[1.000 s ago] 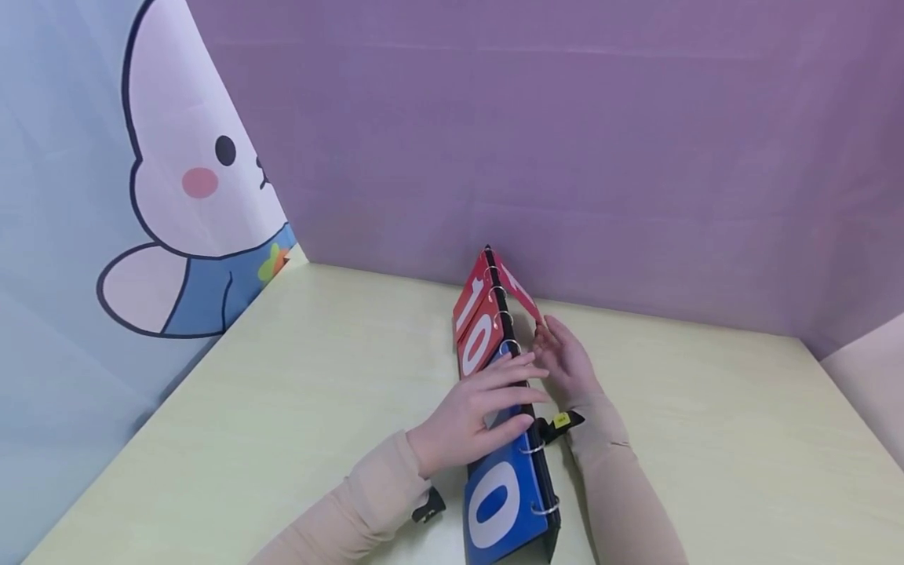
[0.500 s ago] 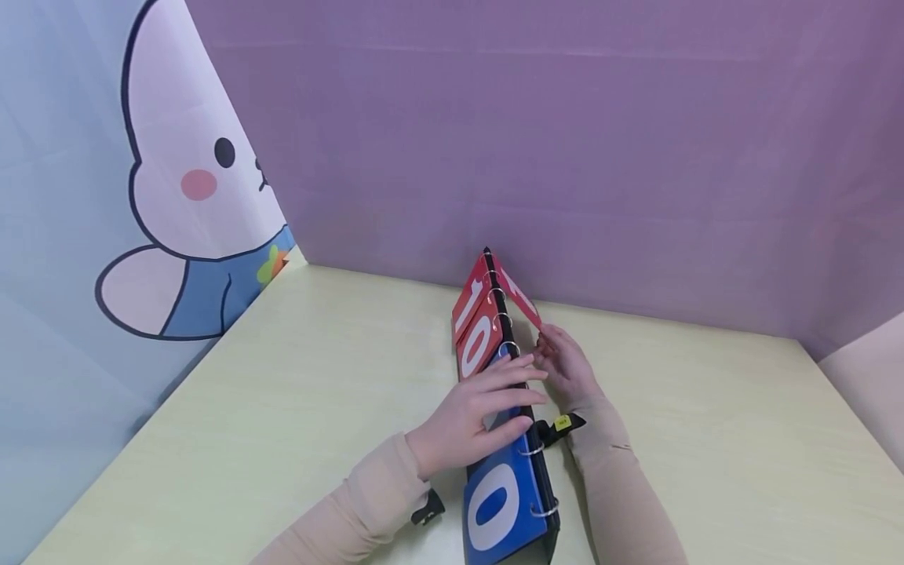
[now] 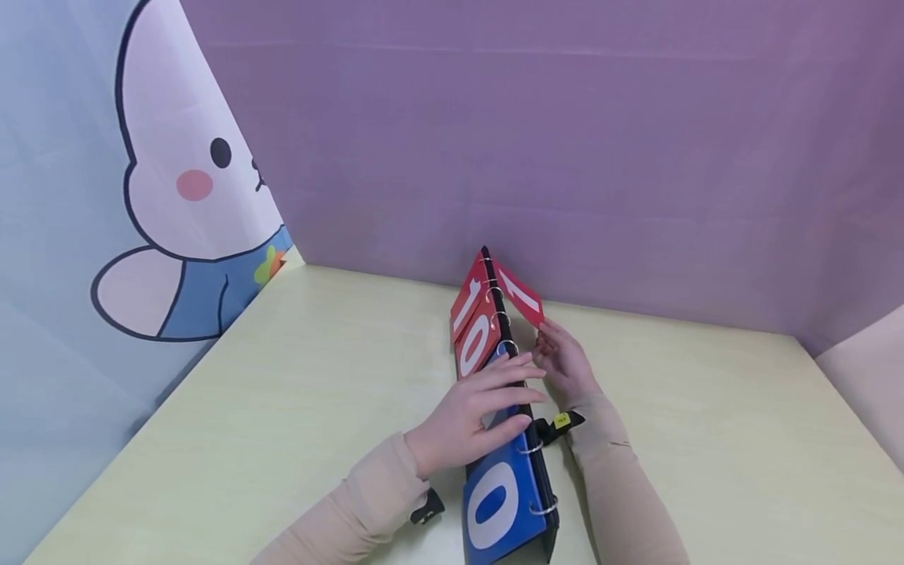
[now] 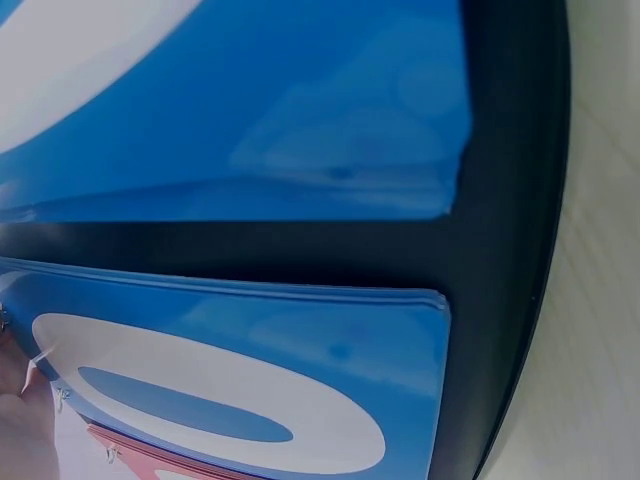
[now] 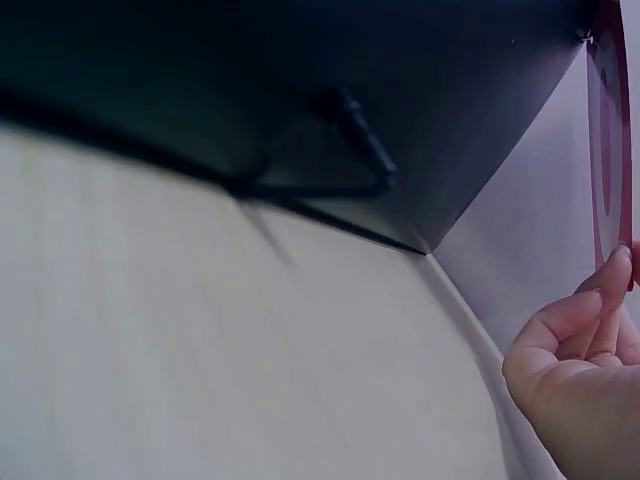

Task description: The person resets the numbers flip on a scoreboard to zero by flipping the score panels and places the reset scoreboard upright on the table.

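Observation:
A tabletop flip scoreboard stands like a tent, its black spine (image 3: 498, 304) bound with metal rings. On its left face hang a red "1" card (image 3: 462, 306), a red "0" card (image 3: 477, 345) and a blue "0" card (image 3: 526, 514). My left hand (image 3: 466, 416) lies over the spine at mid-length, fingers spread and relaxed, partly covering another blue card (image 4: 350, 100). At the far right side, my right hand (image 3: 565, 365) pinches the lower corner of a flipped red number card (image 3: 523, 293), marked "1" on the side facing me. Its other side (image 5: 612, 130) shows in the right wrist view.
The scoreboard's dark back panel (image 5: 300, 90) has a bent wire-like piece (image 5: 365, 140) near its bottom. A pale wooden table (image 3: 706, 439) lies beneath. A purple cloth backdrop (image 3: 565, 157) rises close behind the scoreboard; a blue cartoon-printed cloth (image 3: 56, 235) hangs left.
The flipped red card has turned so its "1" faces me more fully. My right fingers have shifted a little along its lower corner. The left hand stays in place.

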Available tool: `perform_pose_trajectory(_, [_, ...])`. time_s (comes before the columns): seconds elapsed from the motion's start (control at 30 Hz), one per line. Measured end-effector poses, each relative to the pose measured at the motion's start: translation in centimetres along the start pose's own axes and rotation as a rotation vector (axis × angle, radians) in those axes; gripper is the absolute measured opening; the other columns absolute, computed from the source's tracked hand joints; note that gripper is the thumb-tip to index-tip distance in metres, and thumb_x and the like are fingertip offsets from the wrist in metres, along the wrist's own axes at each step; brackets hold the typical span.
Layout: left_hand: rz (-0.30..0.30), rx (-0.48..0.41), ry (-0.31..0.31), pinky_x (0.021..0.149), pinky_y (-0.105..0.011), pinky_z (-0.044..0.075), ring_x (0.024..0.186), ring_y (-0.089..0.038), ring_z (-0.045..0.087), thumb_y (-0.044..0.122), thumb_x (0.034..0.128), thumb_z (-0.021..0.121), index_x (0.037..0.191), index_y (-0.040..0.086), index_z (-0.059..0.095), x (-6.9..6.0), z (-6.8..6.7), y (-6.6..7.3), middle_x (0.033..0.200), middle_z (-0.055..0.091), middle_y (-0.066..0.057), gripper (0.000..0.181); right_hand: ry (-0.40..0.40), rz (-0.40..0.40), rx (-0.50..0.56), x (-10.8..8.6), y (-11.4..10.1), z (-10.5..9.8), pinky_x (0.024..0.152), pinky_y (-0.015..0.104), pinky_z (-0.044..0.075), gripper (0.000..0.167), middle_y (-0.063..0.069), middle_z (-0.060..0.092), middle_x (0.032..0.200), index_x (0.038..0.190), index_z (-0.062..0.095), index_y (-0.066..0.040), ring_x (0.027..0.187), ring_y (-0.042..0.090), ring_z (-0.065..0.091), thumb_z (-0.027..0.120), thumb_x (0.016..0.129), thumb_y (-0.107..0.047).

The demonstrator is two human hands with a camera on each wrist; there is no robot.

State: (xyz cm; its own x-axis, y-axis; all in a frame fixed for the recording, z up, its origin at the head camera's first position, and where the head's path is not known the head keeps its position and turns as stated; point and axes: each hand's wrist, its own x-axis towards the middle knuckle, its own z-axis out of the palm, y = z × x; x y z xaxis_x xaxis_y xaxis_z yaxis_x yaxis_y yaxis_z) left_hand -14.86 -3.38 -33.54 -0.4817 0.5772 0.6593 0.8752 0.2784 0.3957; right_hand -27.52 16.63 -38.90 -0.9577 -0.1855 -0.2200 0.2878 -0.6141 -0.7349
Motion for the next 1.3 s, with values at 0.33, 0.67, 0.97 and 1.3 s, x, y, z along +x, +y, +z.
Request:
perform_pose_trajectory(0.33, [0.001, 0.007, 0.0, 0.116, -0.037, 0.025, 0.137, -0.019, 0.038, 0.02, 0.092, 0.059, 0.118, 0.011, 0.065, 0.2, -0.1, 0.3, 0.134, 0.056, -0.005, 0.028, 0.055, -0.009, 0.066, -0.3, -0.9, 0.3, 0.068, 0.015, 0.039, 0.022, -0.003, 0.055, 0.077, 0.095, 0.066, -0.015, 0.07, 0.006, 0.047, 0.045, 0.099, -0.008])
perform_pose_trajectory(0.67, [-0.006, 0.007, 0.004, 0.116, -0.037, 0.025, 0.137, -0.021, 0.039, 0.02, 0.0915, 0.06, 0.117, 0.01, 0.065, 0.1, -0.2, 0.3, 0.134, 0.056, -0.006, 0.028, 0.06, -0.012, 0.065, -0.3, -0.8, 0.2, 0.07, 0.016, 0.037, 0.019, -0.004, 0.054, 0.081, 0.099, 0.065, -0.016, 0.074, 0.007, 0.045, 0.047, 0.098, -0.009])
perform_pose_trajectory(0.97, [-0.02, -0.013, 0.004, 0.116, -0.037, 0.025, 0.137, -0.021, 0.039, 0.019, 0.0901, 0.061, 0.118, 0.011, 0.065, 0.2, -0.1, 0.4, 0.134, 0.056, -0.007, 0.029, 0.075, -0.066, -0.173, -0.7, -3.7, 0.4, 0.065, 0.017, 0.041, 0.024, -0.006, 0.056, 0.072, 0.088, 0.067, -0.019, 0.069, 0.006, 0.049, 0.047, 0.099, -0.011])
perform_pose_trajectory(1.3, [-0.007, -0.006, 0.009, 0.116, -0.037, 0.026, 0.136, -0.022, 0.04, 0.019, 0.09, 0.061, 0.117, 0.012, 0.065, 0.1, -0.1, 0.4, 0.134, 0.056, -0.006, 0.028, 0.04, -0.222, -0.375, -1.8, -7.4, 2.3, 0.074, 0.015, 0.046, 0.021, -0.009, 0.062, 0.077, 0.099, 0.063, -0.015, 0.073, 0.003, 0.056, 0.042, 0.101, -0.017])
